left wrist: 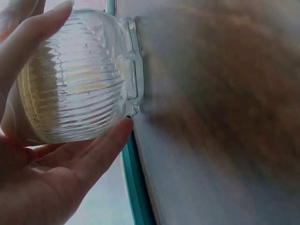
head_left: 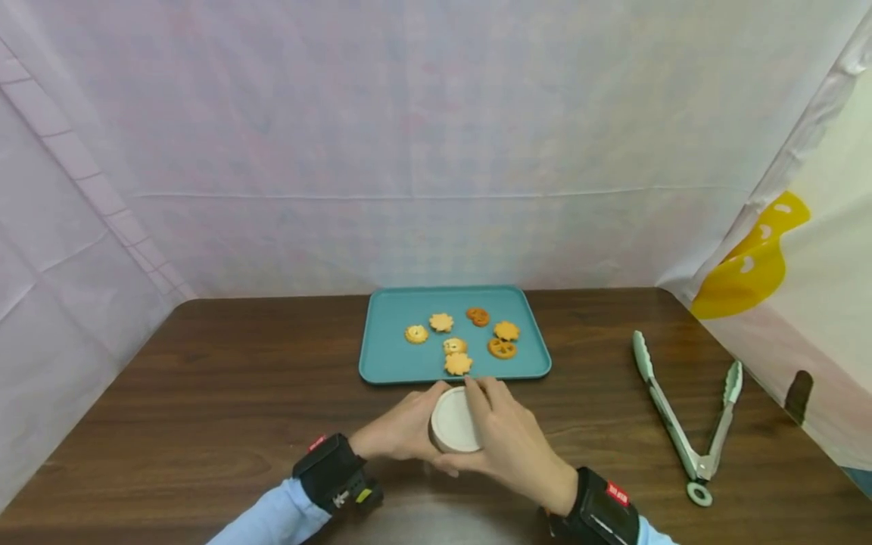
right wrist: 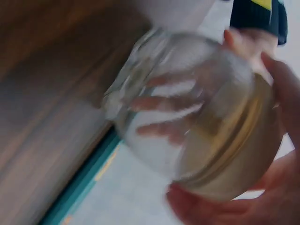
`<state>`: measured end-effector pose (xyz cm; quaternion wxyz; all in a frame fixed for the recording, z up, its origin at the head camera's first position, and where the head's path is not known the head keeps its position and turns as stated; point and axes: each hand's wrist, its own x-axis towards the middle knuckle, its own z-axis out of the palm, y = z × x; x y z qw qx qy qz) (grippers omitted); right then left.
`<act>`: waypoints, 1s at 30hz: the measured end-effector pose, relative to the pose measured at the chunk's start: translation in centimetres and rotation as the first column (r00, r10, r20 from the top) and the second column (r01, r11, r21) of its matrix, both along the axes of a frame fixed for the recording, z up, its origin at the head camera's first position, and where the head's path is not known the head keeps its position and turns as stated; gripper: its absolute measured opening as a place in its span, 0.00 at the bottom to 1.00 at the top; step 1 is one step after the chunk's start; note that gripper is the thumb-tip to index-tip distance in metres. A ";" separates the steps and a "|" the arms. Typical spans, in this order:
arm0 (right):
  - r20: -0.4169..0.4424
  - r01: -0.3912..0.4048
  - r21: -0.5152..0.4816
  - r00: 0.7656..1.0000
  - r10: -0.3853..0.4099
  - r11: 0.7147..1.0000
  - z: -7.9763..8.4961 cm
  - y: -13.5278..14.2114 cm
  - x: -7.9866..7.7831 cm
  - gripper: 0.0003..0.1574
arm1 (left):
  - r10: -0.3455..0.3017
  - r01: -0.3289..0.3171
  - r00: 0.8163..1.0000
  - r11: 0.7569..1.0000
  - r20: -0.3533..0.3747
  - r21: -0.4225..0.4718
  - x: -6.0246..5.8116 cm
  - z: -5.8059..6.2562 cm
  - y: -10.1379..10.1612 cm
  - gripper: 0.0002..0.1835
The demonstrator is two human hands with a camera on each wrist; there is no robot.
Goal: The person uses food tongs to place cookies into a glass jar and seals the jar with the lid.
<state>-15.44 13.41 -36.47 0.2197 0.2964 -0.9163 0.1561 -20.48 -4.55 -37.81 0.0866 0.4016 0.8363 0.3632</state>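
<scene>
Between both hands, just in front of the tray, is a clear ribbed glass jar [left wrist: 89, 79] with a pale round lid [head_left: 455, 420]. My left hand [head_left: 402, 430] grips the jar's glass side, thumb on one side and fingers on the other, as the left wrist view shows. On the lid end, my right hand [head_left: 512, 439] holds the rim with thumb and fingers; the right wrist view is blurred there. Through the glass [right wrist: 164, 98] the left fingers show. The jar's foot sits at or close above the tabletop; I cannot tell whether it touches.
Behind the jar lies a teal tray [head_left: 395, 367] with several biscuits and pretzels, among them a flower-shaped biscuit [head_left: 459, 364] and a pretzel [head_left: 502, 348]. Spread metal tongs [head_left: 671, 420] with pale tips lie at the right on the brown wooden table [head_left: 225, 409]. Pale cloth [head_left: 409, 151] hangs around it.
</scene>
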 end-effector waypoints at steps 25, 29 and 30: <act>0.068 -0.119 -0.081 0.990 0.125 0.990 -0.2 0.8 -1.1 0.51 | -0.026 0.027 0.999 0.999 -0.046 0.019 -0.4 -0.1 -0.1 0.46; 0.134 -0.193 -0.084 0.970 0.203 0.978 0.0 1.4 -1.6 0.51 | -0.032 0.033 0.998 0.999 -0.048 0.024 -0.4 -0.2 -0.2 0.46; 0.152 -0.205 -0.083 0.965 0.215 0.975 0.0 1.5 -1.8 0.51 | -0.032 0.033 0.998 0.999 -0.047 0.027 -0.4 -0.2 -0.1 0.46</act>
